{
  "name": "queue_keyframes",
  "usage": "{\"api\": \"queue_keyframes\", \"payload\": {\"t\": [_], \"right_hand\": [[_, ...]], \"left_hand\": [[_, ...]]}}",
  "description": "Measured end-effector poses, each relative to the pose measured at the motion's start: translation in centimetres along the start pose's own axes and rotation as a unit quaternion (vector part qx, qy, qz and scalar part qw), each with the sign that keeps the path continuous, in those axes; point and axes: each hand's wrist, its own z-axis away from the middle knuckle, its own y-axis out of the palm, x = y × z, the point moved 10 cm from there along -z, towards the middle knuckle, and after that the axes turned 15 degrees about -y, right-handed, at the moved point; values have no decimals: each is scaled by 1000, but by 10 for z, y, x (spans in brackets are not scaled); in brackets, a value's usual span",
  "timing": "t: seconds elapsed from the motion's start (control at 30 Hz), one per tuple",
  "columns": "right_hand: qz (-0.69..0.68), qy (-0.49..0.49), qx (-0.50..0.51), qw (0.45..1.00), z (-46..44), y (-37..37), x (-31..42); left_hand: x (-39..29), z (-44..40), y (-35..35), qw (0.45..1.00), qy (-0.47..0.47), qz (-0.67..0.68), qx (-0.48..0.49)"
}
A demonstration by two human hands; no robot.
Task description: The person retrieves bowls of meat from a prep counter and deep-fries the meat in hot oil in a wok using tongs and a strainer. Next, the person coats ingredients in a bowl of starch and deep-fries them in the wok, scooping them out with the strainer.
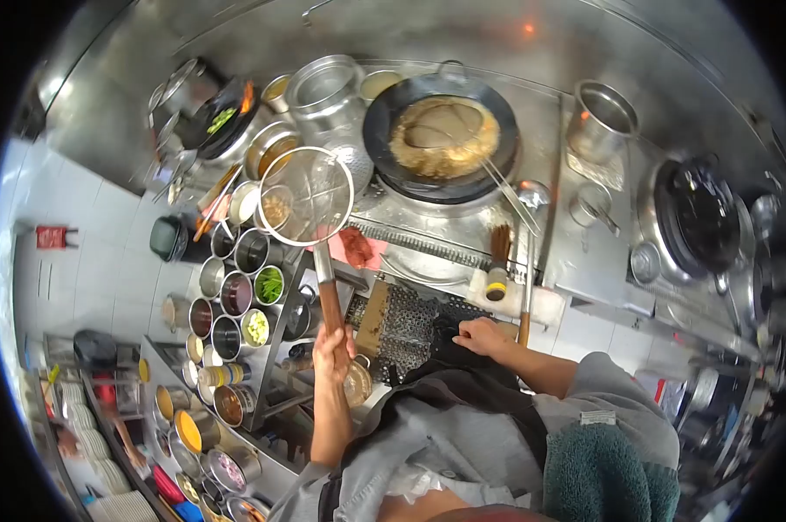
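Note:
My left hand [332, 351] is wrapped round the wooden handle of a round wire-mesh strainer [308, 195], raised over the left of the stove front. The mesh looks bare, with a bowl showing through it. My right hand [483, 337] is in front of my body, fingers curled against black cloth [452, 344]; what they hold, if anything, is hidden. Ahead, a large black wok [384, 118] holds bubbling, light brown liquid [436, 157]. Another wire skimmer [450, 123] lies in it, its metal handle over the right rim. A ladle [533, 193] rests right of the wok.
Steel pots of ingredients, including chopped greens [269, 285], stand at left. A brush [497, 265] lies at the stove's front edge. A second wok [223, 117] with flame beside it is at far left, a dark wok [705, 213] at right. A tall pot [604, 117] stands between burners.

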Motion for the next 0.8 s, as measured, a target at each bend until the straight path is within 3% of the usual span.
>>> {"api": "queue_keyframes", "payload": {"t": [0.1,0.2,0.43,0.6,0.73,0.8], "right_hand": [[0,44,-27,999,35,6,3],[-21,68,-56,996,77,16,14],[12,106,-22,994,171,16,3],[83,263,-130,952,293,-14,-78],[126,346,-135,920,392,-33,-147],[58,397,-293,868,439,-98,-146]], "left_hand": [[36,25,-2,998,-35,53,8],[54,38,18,998,-27,8,53],[84,59,97,989,-54,-55,122],[102,59,193,964,-86,-138,210],[144,54,271,946,-116,-161,256],[175,52,314,937,-144,-149,282]]}}
